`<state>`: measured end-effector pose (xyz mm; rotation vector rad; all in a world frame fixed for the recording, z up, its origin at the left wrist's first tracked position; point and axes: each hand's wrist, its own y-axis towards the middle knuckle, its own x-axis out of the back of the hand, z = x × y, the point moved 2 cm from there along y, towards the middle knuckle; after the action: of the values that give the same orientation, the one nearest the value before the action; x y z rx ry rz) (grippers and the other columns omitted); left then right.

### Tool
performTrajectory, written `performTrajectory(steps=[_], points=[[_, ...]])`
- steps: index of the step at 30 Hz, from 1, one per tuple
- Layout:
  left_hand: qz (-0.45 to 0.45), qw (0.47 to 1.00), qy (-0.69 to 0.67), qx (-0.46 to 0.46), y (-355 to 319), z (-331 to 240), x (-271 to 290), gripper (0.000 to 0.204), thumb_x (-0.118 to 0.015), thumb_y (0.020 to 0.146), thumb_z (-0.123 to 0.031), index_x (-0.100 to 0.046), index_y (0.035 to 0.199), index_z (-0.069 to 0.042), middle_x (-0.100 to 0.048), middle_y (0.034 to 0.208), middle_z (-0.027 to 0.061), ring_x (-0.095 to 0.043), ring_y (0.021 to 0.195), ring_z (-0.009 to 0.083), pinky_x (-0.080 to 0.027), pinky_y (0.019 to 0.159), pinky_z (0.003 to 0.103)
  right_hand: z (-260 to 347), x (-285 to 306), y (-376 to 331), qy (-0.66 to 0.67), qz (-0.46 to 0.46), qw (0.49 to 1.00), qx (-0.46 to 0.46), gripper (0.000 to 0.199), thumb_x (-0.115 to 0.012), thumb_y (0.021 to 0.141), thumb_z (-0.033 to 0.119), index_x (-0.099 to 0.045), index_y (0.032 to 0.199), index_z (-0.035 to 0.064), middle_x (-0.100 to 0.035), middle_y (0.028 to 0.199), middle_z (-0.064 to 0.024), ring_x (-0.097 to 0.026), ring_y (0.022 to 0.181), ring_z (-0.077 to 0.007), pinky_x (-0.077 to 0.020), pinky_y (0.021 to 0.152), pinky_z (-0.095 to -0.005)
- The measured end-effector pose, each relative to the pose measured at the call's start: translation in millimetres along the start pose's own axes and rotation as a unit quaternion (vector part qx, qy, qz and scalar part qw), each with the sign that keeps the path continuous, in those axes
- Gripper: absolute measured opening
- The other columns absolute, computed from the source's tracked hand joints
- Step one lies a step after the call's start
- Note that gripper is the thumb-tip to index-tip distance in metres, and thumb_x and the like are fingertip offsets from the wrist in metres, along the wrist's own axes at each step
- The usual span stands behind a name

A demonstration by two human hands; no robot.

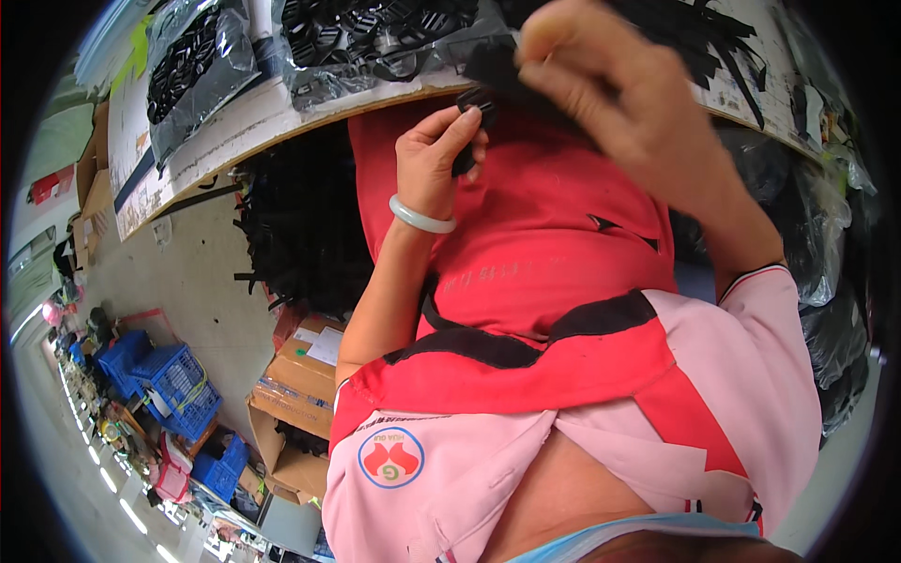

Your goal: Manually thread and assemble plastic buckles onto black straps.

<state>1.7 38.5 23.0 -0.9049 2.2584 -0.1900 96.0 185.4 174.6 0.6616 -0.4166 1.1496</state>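
Observation:
My left hand (435, 155), with a pale bangle at its wrist, is closed just in front of the table edge. Its thumb and fingers pinch a black slotted plastic buckle (477, 99), and a piece of black strap shows below the fingers. Higher and to the right, my right hand (605, 84) is raised over the table edge, slightly blurred. Its fingers are curled toward the thumb; whatever they may hold is too small or hidden to make out. Black material (493, 68) lies on the table beside it.
Clear plastic bags of black buckles (375, 38) lie on the white table (235, 159). Black straps (718, 47) spread at its right. Dark bundles hang below at left; plastic-wrapped bags (826, 235) stand at right. Cardboard boxes (305, 389) and blue crates (178, 385) sit on the floor.

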Motion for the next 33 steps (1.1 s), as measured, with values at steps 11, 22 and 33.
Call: performTrajectory(steps=[11,22,33], points=[[-0.072,0.926,0.261,-0.262,-13.5,-4.9,4.5,0.01,-0.068,0.083,-0.001,-0.067,0.092,0.003,-0.062,0.072,0.0023,-0.054,0.059,0.007,-0.042,0.052,0.02,-77.5,-82.1,-36.5,0.428,0.086,0.824,-0.362,0.018,-0.06,0.09,0.018,-0.059,0.095,0.0013,-0.062,0.071,-0.0052,-0.06,0.054,-0.0095,-0.047,0.047,-0.0196],[-0.035,0.784,0.456,-0.421,-13.1,2.4,14.1,0.018,-0.071,0.076,0.002,-0.068,0.093,0.001,-0.064,0.077,0.0102,-0.062,0.065,0.0172,-0.047,0.057,0.025,-101.0,-97.1,-29.4,0.461,0.083,0.815,-0.342,0.025,-0.061,0.092,0.025,-0.059,0.104,0.0036,-0.058,0.075,-0.001,-0.053,0.056,-0.0039,-0.0437,0.051,-0.0155],[-0.037,0.998,-0.028,0.047,-11.1,16.3,31.7,0.025,-0.06,0.092,-0.016,-0.063,0.107,0.004,-0.063,0.076,0.0076,-0.058,0.059,0.0127,-0.046,0.047,0.022,-94.7,-113.5,-27.5,0.227,0.022,0.971,-0.065,0.013,-0.066,0.088,0.014,-0.067,0.092,0.0019,-0.06,0.09,-0.0002,-0.055,0.077,-0.0068,-0.0436,0.076,-0.0203]])
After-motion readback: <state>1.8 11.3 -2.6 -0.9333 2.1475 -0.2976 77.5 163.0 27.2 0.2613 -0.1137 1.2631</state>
